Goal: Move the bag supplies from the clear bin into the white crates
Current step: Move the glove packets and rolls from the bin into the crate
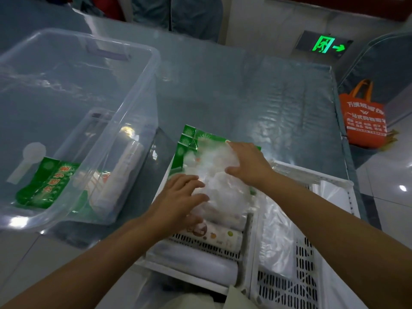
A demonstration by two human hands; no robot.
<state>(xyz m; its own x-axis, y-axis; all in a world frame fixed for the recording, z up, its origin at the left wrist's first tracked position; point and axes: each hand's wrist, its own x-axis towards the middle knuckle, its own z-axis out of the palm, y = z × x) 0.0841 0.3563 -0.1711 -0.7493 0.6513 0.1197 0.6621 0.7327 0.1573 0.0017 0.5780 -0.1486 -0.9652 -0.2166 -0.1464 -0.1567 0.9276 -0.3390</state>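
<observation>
both hands were spread flat, gripping nothing: the left hand (180, 195) and right hand (247, 163) pressed a green-printed pack of plastic bags (211, 166) into the left white crate (200, 246), above boxed rolls (214, 236). placement appeared underway. the next move likely called for reaching the clear bin (124, 121), where another green pack (48, 184) lay.

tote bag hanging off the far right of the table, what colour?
Orange tote bag with white printed text and orange handles; seen in the head view.
</observation>
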